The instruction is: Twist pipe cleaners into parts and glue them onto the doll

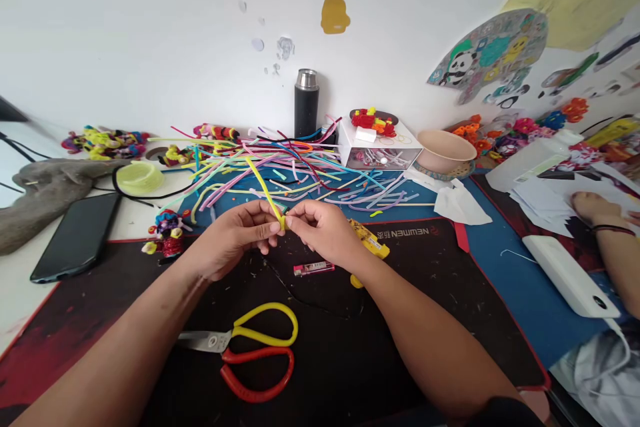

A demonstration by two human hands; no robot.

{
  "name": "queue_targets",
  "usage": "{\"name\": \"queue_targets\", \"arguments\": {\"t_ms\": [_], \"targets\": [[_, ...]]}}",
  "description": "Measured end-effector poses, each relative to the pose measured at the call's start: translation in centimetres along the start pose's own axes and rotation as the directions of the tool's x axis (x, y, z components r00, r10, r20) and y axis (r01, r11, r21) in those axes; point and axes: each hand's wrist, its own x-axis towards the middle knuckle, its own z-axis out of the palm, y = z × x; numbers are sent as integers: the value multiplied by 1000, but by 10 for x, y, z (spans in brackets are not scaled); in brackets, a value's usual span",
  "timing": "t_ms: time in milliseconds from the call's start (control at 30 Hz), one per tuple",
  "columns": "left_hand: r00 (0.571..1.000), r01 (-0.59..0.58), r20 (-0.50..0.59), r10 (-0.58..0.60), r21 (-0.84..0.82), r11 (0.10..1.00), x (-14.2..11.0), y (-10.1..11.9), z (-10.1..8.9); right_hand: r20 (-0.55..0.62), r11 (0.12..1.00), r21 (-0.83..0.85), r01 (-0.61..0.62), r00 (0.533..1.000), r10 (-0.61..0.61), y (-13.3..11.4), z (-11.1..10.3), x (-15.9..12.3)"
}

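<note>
A yellow pipe cleaner (261, 181) slants up and away from between my hands, its near end bent into a small bundle at my fingertips. My left hand (245, 233) pinches it from the left with thumb and fingers. From the other side, my right hand (320, 230) grips the same bent end, fingers pressed together. Below my hands lies a pink lighter (314, 269) on the black desk mat (350, 360). Scissors (257, 347) with one yellow and one red handle rest nearer to me. Partly behind my right wrist is a yellow tool (371, 240).
Loose coloured pipe cleaners (235, 177) spread across the back, before a black thermos (307, 103) and a white box (373, 147). A phone (75, 237) and small figures (167, 233) lie left. At right are a bowl (447, 148), a white device (570, 277) and another person's hand (595, 207).
</note>
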Motion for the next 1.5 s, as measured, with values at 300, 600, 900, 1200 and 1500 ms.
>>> {"name": "queue_targets", "arguments": {"t_ms": [300, 600, 900, 1200, 1500], "targets": [[999, 17, -34, -17, -25, 1000, 0, 1, 3, -77, 997, -75, 9, 997, -15, -1, 2, 0], [997, -7, -78, 9, 27, 1000, 2, -2, 6, -89, 990, -140, 20, 995, -32, 0, 5, 1], [988, -46, -149, 44, -12, 999, -1, -2, 16, -102, 987, -158, 34, 993, -51, 2, 5, 1], [974, -75, -218, 53, -98, 992, 1, -6, 21, -108, 971, -225, 83, 988, -109, 5, 6, 2], [972, -57, -232, 28, -122, 991, 2, -5, 14, -105, 963, -251, 93, 987, -122, 5, 11, 0]]}}
